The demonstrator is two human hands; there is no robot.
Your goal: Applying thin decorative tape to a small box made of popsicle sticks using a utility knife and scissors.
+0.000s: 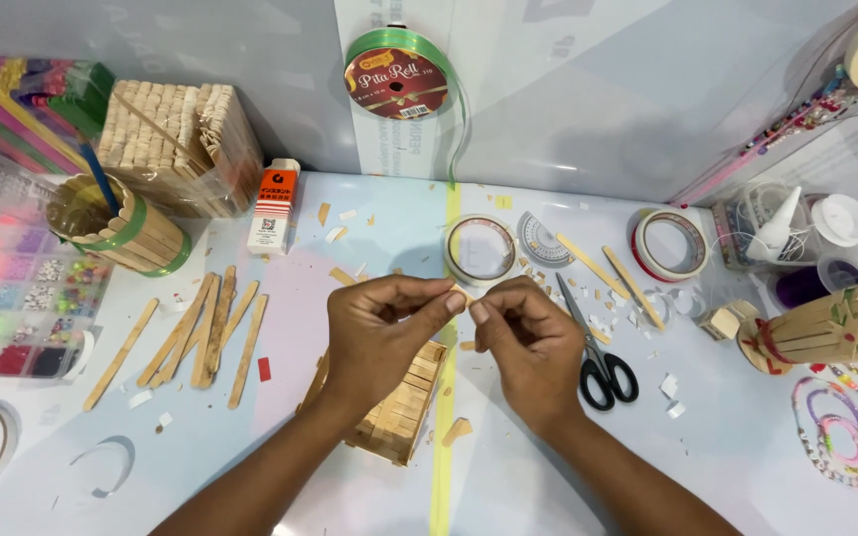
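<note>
stick piece: a small wooden stick piece (463,293) was pinched between both hands' fingertips, held up above the table centre, just over the yellow tape strip (443,437). High and central, probably so it could be seen close.
left hand: the left hand (379,333) was closed, thumb and forefinger gripping the piece's left end.
right hand: the right hand (523,337) was closed too, fingertips on the right end; the exact contact was partly hidden.
stick panel: a flat panel of glued craft sticks (404,412) lay under the left wrist, near enough to reach without shifting.
scissors: black-handled scissors (598,362) lay just beside the right hand, blades pointing away.
loose sticks: a fan of craft sticks (206,333) lay left of the hands, well apart.
tape rolls: a clear roll (480,248) sat just behind the hands; a red-edged one (671,244) sat further right.
edges: stick cup (116,228) back left, bead tray (22,298) at the left edge, a second stick cup (831,333) and bead bracelets (841,437) right.
open room: the near table (201,437) beside the left forearm held only scraps and tape curls.
</note>
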